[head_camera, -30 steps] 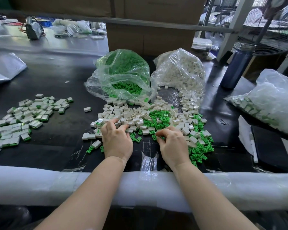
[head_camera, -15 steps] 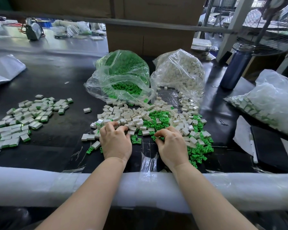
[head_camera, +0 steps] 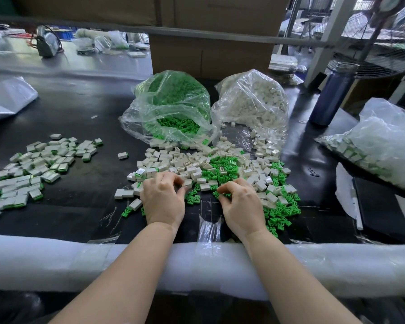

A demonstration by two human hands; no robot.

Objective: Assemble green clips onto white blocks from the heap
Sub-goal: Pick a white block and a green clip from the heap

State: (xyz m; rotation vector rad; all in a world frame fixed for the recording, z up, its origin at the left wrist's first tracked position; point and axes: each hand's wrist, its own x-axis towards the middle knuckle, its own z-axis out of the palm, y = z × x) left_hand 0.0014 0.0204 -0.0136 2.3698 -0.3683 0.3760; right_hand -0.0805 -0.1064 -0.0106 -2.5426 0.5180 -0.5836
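Observation:
A heap of white blocks [head_camera: 185,163] mixed with green clips [head_camera: 222,167] lies on the black table [head_camera: 84,206], in front of me. My left hand [head_camera: 163,202] rests at the heap's near edge, its fingertips pinched on a white block [head_camera: 188,182]. Beside it, my right hand [head_camera: 242,206] is curled with thumb and forefinger closed on a green clip [head_camera: 227,195]. More green clips [head_camera: 281,211] are scattered to the right of that hand. Most of what each hand holds is hidden by the fingers.
Behind the heap sit an open clear bag of green clips [head_camera: 173,106] and one of white blocks [head_camera: 250,101]. Assembled pieces [head_camera: 33,164] spread at the left. At the right are another filled bag [head_camera: 384,141] and a blue bottle [head_camera: 332,94]. White foam padding [head_camera: 56,260] covers the near edge.
Both hands stay at the heap's near edge. The left fingers have drawn in toward the thumb, and the right fingertips have closed tighter over the green clips.

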